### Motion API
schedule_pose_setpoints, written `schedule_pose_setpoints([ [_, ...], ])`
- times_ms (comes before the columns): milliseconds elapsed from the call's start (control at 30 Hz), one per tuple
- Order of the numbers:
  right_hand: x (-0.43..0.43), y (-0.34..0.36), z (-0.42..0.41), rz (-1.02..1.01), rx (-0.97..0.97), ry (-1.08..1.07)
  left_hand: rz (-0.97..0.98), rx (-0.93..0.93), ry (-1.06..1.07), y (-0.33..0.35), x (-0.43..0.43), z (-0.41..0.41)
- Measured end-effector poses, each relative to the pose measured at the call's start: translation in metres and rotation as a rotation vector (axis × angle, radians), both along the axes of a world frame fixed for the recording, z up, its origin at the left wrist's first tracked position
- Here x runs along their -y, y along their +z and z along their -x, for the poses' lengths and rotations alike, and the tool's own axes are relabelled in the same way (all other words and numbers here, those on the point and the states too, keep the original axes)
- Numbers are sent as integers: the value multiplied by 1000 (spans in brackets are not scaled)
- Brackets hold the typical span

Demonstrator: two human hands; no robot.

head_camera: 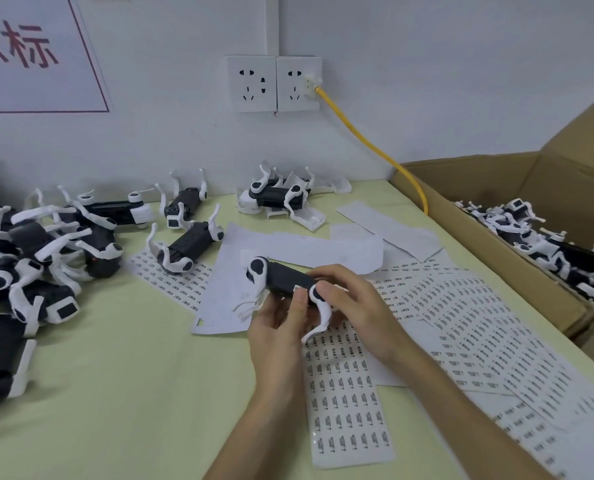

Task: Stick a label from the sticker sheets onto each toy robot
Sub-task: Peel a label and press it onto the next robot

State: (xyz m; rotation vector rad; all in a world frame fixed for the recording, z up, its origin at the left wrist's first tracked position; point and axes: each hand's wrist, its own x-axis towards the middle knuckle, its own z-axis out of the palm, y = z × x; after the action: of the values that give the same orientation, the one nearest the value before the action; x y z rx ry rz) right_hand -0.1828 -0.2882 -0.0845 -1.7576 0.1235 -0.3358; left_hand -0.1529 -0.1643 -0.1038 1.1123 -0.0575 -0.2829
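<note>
Left hand (pixel 277 329) and right hand (pixel 352 306) fingers hold the toy robot (pixel 285 277) steady; under the left thumb, maybe a label (pixel 298 289).

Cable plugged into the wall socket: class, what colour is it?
The cable is yellow, seen best in the head view.

Free table (pixel 133 393) front-left; toy robots (pixel 29 258) block left, box (pixel 479 174) right.

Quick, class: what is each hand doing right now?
Left hand: holds the toy robot, thumb on a label.
Right hand: grips the same toy robot.
</note>
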Motion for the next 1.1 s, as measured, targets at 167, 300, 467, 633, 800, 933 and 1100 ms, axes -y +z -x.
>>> schedule_pose_setpoints([
  [167,1,0,0,-21,11,-5,-15,18,-7,0,0,0],
  [300,0,-1,0,-21,16,-15,-15,52,-27,-1,-1,0],
  [467,1,1,1,-48,34,-35,-50,115,-23,-4,-1,0],
  [633,2,5,1,-126,59,-40,28,85,-37,-2,0,-1],
  [800,-1,4,4,-36,44,23,95,19,-55,-3,-3,-5],
  [933,-2,4,6,25,-17,47,77,9,-39,-2,-5,-6],
  [1100,1,2,4,90,-11,-23,67,7,-87,1,-4,-5],
])
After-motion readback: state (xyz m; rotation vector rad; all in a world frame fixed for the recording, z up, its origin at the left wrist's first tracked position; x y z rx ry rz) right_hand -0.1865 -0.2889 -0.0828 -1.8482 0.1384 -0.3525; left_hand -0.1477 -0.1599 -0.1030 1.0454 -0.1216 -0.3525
